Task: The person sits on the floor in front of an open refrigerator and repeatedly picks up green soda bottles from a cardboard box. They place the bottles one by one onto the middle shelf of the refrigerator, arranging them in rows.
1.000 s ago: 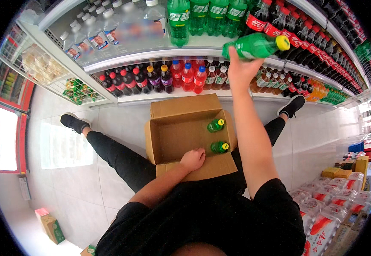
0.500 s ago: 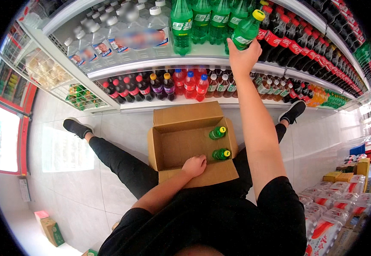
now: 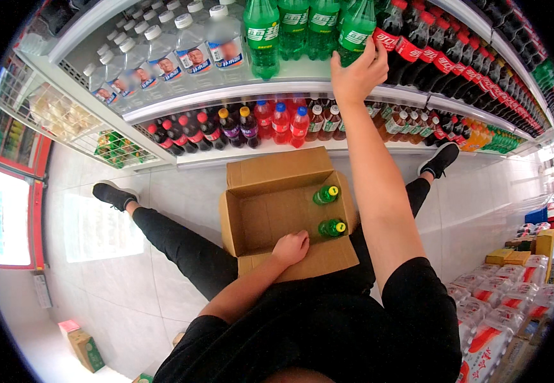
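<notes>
At the upper shelf my right hand (image 3: 358, 73) has its thumb and fingers around the lower part of a green soda bottle (image 3: 357, 33), which stands upright beside the row of matching green bottles (image 3: 263, 45). The bottle's top is cut off by the edge of the view. Between my legs sits an open cardboard box (image 3: 243, 220). My left hand (image 3: 291, 247) is closed over the near edge of this box, its fingertips partly hidden. Inside, along the right wall, are two smaller-looking green bottles with yellow caps, one farther back (image 3: 326, 195) and one nearer (image 3: 332, 227).
Clear water bottles (image 3: 194, 54) fill the shelf at left, dark cola bottles (image 3: 430, 54) at right. A lower shelf holds red drink bottles (image 3: 280, 124) and others. Shrink-wrapped packs (image 3: 490, 313) are stacked at lower right. A wire rack (image 3: 60, 105) stands at left.
My right hand has moved slightly up and left with the green soda bottle, which has gone from tilted to upright. My left hand stays on the box edge.
</notes>
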A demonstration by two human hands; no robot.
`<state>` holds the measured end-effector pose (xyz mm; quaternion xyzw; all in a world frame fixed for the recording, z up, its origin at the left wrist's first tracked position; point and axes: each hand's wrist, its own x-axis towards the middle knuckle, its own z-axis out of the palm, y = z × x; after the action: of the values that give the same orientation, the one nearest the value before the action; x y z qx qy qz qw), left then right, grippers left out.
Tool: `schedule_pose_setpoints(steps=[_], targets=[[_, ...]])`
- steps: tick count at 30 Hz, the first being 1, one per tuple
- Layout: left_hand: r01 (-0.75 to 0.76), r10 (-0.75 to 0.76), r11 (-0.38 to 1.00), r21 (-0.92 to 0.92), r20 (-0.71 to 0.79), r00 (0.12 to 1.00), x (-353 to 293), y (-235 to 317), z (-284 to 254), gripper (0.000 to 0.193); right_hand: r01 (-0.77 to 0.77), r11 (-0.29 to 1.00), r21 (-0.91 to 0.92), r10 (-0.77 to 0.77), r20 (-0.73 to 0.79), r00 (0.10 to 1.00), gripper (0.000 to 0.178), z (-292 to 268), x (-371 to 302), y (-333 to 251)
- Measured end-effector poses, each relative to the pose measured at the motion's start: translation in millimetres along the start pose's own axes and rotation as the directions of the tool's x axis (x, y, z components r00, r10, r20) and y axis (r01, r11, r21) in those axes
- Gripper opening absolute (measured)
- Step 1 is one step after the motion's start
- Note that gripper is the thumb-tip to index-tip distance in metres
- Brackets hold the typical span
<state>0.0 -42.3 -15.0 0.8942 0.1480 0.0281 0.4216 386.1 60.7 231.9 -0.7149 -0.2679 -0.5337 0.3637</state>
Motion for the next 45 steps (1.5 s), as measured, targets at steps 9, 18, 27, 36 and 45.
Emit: schedule_pose_setpoints(steps=[9,18,27,36,45], targets=[[0.041,-0.041,0.999,0.024,0.011,0.999,-1,-3,1,0.018,0.027,1.0,-0.006,-0.026,0.03,0.999,0.096,-2,-21,1],[0.063,-0.065,0.998,0.03,0.076,0.995,3,6,-7,0.013,-0.087,0.977,0.197,0.047,0.201,0.978,0.082,-35,-48,24],[0.043,-0.046,0.998,0.034,0.105,0.993,5,3,-2,0.014,-0.51,0.858,0.065,0.272,0.785,0.557,0.034,-184,-239,82],[0.036,-0.038,0.999,0.04,0.058,0.998,4,6,-7,0.014,-0.362,0.927,0.102,0.043,0.927,0.372,0.042,-213,-277,55],[0.051,-0.051,0.999,0.012,0.031,0.998,4,2,-7,0.016,-0.36,0.927,0.105,0.025,0.94,0.34,0.038,-213,-275,62]])
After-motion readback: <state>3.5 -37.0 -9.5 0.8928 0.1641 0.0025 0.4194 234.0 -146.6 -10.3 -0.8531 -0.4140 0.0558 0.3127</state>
